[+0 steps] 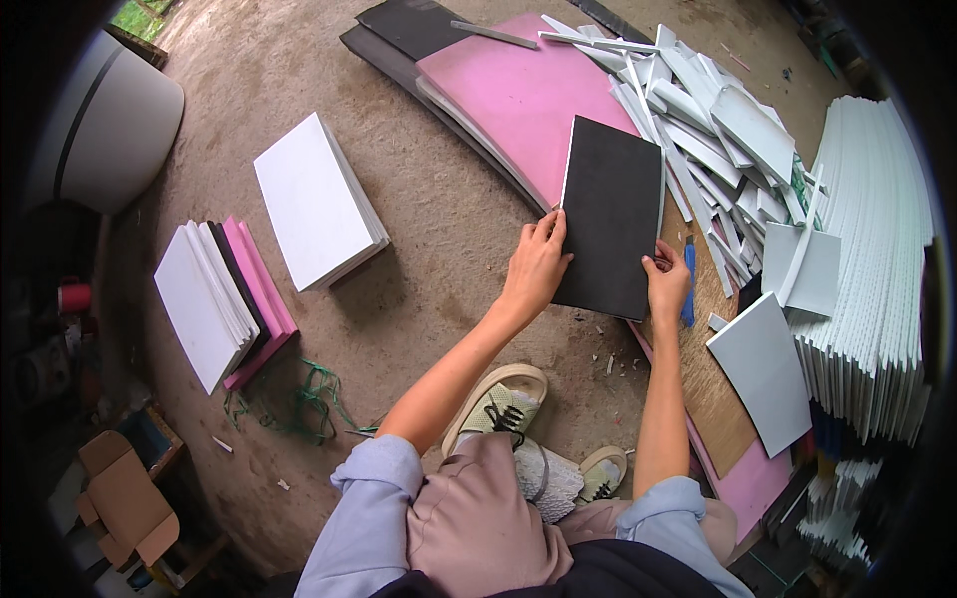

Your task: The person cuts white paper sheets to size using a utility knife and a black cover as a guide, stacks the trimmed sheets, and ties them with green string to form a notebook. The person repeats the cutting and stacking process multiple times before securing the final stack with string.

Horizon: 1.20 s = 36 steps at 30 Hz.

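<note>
A black rectangular board [610, 214] with a pale left edge is held up in front of me, tilted. My left hand [536, 261] grips its left edge near the lower corner. On the opposite edge, my right hand [666, 284] pinches the board low down. A slim blue object [689, 289] lies beside the right hand, partly hidden by it. Beneath and behind the board are a large pink sheet [508, 90] and a brown wooden board [713, 404]. A loose pale grey panel [766, 371] rests to the right of the wood.
White offcut strips [688, 130] are heaped at the far right, beside a tall stack of white sheets [867, 249]. On the floor at left stand a white panel stack [319, 199] and a bundle of white, black and pink panels [204, 299]. Green string [317, 394] lies nearby.
</note>
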### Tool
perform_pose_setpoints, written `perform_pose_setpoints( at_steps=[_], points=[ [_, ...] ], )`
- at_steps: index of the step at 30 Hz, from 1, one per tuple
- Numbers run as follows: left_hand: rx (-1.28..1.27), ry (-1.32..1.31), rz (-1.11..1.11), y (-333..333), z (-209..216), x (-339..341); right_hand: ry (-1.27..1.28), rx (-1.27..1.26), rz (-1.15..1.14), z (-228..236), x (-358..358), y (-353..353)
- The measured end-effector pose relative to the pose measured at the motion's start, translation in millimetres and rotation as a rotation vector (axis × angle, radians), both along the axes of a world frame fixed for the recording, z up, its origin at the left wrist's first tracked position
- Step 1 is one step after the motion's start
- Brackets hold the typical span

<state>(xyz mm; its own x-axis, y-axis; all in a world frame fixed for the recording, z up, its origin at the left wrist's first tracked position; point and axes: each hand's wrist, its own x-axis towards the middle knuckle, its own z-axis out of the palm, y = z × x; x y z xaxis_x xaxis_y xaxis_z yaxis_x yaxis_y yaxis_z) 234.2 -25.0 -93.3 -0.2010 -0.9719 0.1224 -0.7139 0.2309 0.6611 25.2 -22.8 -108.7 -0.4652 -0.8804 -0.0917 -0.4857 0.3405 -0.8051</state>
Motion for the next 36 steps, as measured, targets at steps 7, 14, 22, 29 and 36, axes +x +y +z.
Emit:
perform_pose_setpoints(
  at_steps=[7,14,22,29,36],
  points=[
    [0.024,-0.057,-0.023,-3,6,-2,-0.245,-0.02,0.017,-5,-17,0],
    [0.046,0.017,-0.002,-4,4,-2,-0.277,-0.03,0.03,-3,-17,0],
    [-0.004,0.061,0.006,-4,-2,0,-0.202,0.0,0.051,-10,-20,-1],
    [-0.017,0.113,-0.172,-11,-17,16,-0.061,0.053,0.133,-14,-26,-10],
    [0.015,-0.23,-0.445,-5,1,10,-0.057,0.07,0.133,-10,-28,-6]
  ],
)
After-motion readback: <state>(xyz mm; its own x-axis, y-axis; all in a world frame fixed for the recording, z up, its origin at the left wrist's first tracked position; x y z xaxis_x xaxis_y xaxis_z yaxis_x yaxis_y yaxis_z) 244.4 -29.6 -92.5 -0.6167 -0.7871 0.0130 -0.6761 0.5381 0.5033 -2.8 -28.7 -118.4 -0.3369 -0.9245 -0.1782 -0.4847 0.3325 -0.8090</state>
